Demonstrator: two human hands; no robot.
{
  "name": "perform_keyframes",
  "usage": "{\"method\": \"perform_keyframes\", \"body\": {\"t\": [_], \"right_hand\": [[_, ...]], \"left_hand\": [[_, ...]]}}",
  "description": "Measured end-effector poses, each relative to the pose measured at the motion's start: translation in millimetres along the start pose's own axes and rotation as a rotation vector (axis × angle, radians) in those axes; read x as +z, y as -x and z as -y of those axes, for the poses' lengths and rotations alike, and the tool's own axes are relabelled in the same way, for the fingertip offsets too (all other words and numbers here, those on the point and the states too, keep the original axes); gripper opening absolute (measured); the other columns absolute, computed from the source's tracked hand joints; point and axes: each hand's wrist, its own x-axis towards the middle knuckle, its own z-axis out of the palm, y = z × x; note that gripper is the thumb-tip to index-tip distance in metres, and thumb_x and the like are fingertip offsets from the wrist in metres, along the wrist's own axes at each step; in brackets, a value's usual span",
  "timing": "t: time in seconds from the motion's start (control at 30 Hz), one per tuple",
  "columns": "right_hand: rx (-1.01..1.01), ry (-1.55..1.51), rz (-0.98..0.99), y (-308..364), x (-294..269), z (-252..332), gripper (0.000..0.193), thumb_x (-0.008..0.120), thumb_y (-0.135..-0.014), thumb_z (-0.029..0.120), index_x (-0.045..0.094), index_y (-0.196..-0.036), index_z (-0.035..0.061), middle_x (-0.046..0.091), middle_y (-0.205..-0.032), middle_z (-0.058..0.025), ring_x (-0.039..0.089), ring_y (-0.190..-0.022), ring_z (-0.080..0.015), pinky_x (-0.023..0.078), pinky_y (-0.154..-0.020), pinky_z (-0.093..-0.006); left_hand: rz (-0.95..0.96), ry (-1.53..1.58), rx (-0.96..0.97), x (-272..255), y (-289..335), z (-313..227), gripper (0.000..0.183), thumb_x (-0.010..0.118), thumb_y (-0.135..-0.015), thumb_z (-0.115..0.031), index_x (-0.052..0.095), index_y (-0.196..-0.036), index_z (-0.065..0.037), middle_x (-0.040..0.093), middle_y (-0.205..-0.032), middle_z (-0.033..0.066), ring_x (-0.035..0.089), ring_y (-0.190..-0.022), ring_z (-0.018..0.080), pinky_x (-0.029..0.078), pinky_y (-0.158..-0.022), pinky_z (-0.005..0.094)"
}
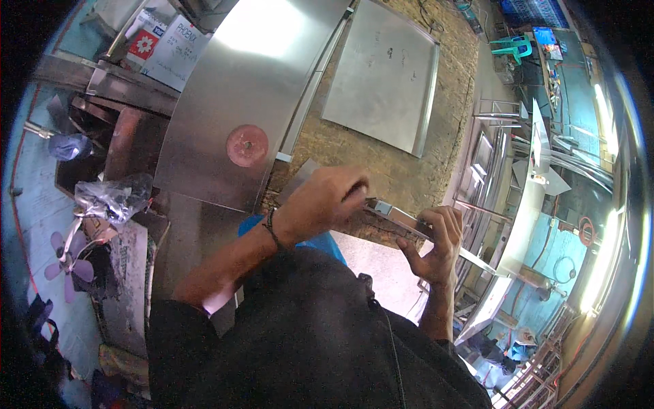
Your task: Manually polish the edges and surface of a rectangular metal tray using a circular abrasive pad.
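My left hand (330, 199) is over the near edge of the wooden bench (381, 174), its fingers curled and slightly blurred. What it holds, if anything, is hidden in the fingers. My right hand (439, 245) is closed around the right end of a narrow metal strip (403, 217), thumb on the near side and fingers over the far side. The strip lies along the bench's front edge, with a shiny piece near its left end. Beyond the hands, a flat metal tray-like panel (381, 75) with raised edges rests on the bench.
To the left, a large sheet of metal (204, 116) carries a round red disc (247, 145). A purple-bladed fan (69, 267) and a clear plastic bag (112, 198) sit at far left. Metal lengths (494, 160) stand right of the bench, and a green plastic stool (512, 48) stands farther back.
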Motion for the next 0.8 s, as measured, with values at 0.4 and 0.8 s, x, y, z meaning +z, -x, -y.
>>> {"method": "perform_keyframes", "body": {"t": [0.4, 0.8], "right_hand": [[0.004, 0.002, 0.034, -3, -3, -3, 0.051, 0.085, -0.079, 0.048, 0.063, -0.098, 0.0055, 0.062, -0.09, -0.01, 0.06, -0.087, -0.0315, 0.044, -0.085, -0.0457], [-0.015, 0.012, 0.0, -1, -1, 0, 0.056, 0.078, -0.084, 0.057, 0.062, -0.097, 0.0052, 0.059, -0.084, -0.0091, 0.056, -0.082, -0.0289, 0.041, -0.083, -0.0456]], "left_hand": [[0.01, 0.057, -0.038, -6, 6, -11, 0.021, 0.064, -0.1, -0.02, 0.068, -0.11, -0.001, 0.072, -0.102, 0.0178, 0.07, -0.097, 0.0352, 0.053, -0.087, 0.0432], [0.118, -0.276, 0.23, -8, 0, -9, 0.031, 0.068, -0.092, -0.012, 0.061, -0.121, -0.003, 0.068, -0.111, 0.0169, 0.07, -0.101, 0.0375, 0.055, -0.088, 0.0463]]}}
